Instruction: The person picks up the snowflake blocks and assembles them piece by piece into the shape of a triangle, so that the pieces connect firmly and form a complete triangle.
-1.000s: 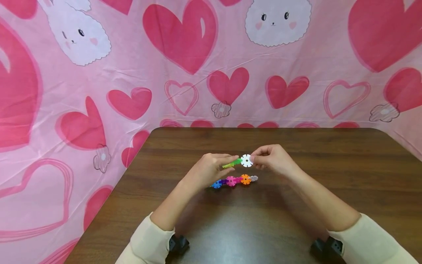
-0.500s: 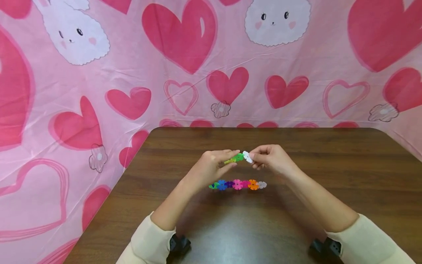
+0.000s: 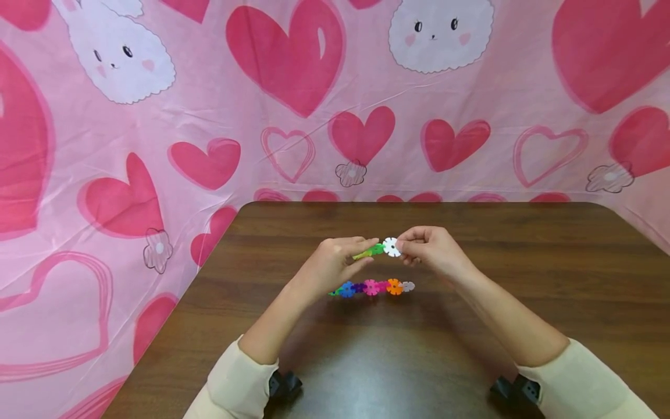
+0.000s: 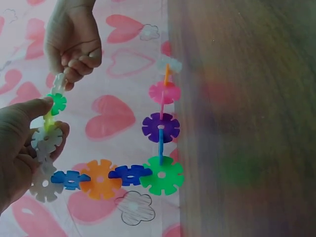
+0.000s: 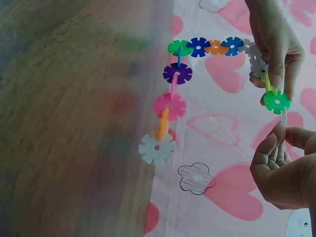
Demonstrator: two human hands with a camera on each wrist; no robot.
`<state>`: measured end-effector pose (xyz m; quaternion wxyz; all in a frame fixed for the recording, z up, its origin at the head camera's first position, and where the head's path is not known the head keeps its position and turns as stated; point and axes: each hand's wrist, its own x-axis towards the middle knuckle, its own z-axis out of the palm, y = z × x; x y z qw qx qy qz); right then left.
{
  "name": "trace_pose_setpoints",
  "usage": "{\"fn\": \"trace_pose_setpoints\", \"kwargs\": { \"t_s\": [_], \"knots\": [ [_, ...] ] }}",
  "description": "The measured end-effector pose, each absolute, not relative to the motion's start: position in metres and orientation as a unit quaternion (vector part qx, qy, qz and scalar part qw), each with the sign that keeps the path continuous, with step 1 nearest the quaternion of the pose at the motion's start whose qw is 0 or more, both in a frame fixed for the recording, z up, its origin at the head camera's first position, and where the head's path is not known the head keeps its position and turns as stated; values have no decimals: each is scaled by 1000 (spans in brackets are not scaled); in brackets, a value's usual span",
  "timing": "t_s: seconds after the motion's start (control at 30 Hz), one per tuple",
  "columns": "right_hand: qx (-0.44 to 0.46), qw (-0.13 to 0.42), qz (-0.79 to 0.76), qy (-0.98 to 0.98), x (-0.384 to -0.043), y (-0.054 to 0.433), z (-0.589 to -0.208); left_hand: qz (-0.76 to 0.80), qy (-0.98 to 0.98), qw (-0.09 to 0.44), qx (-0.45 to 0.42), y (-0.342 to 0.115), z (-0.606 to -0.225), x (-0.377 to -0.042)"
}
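Observation:
A chain of coloured notched snowflake discs hangs between and below the hands. My left hand [image 3: 335, 263] pinches the chain by its yellow disc [image 5: 268, 84], beside a green disc [image 5: 277, 102]. My right hand [image 3: 430, 249] pinches a white disc [image 3: 391, 247] between thumb and fingers, at the green disc's edge. The left wrist view shows the chain running down from the left hand, across through an orange disc [image 4: 100, 179] to a large green disc [image 4: 162, 176], then up past purple [image 4: 161, 127] and pink [image 4: 165, 92] discs. A whitish disc [image 5: 157, 148] ends it.
The brown wooden table [image 3: 408, 361] lies under the hands. Behind it hangs a pink cloth [image 3: 387, 87] printed with hearts and rabbit faces. Black wrist cameras [image 3: 285, 385] sit at the cuffs of the pale sleeves [image 3: 235, 378].
The white disc turned nearly edge-on, then back to face the head view. The lower part of the chain swung right and then partly back left. Both hands rose slightly.

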<state>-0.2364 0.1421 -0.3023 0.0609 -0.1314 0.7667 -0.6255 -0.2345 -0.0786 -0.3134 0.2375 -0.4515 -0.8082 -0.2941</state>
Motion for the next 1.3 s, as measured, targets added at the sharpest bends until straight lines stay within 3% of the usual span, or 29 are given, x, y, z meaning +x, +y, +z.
{"fn": "trace_pose_setpoints", "kwargs": {
  "t_s": [0.17,0.4,0.73,0.87,1.1,1.3],
  "knots": [
    [-133,37,-617,774,-235,141,-303,-306,-811,227,-443,-78,-313,-233],
    [-144,24,-586,797,-234,140,-301,-375,-810,170,-417,-79,-315,-232],
    [-156,45,-584,795,-234,143,-298,-406,-812,130,-398,-81,-316,-231],
    [-134,80,-639,753,-236,144,-297,-406,-813,138,-394,-80,-315,-231],
    [-110,-5,-658,745,-241,154,-294,-390,-824,197,-360,-89,-316,-231],
    [-121,25,-648,752,-242,151,-297,-410,-819,180,-358,-91,-315,-231]
  ]
}}
